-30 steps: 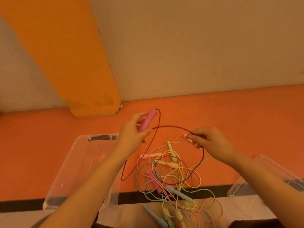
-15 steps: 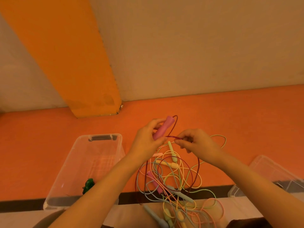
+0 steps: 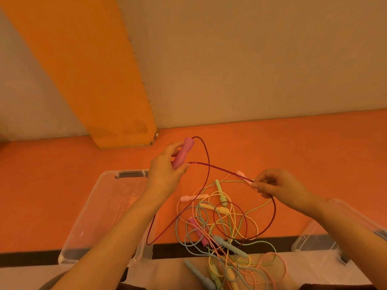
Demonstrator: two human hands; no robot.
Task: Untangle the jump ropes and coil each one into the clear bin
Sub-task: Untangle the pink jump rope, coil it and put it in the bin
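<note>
Hands drawn apart again since half a second ago: left hand (image 3: 167,172) grips the purple handle (image 3: 183,152), right hand (image 3: 278,185) pinches the maroon cord (image 3: 222,169), now taut between the fingertips. Judged: another loop being measured for coiling. Tangle (image 3: 222,222) lies below the fingers; clear bin (image 3: 100,206) beneath the left wrist. Bin contents obscured; second purple handle (image 3: 196,231) part buried.

Orange floor (image 3: 52,195): bin (image 3: 98,206), tangled ropes (image 3: 228,233)
</note>
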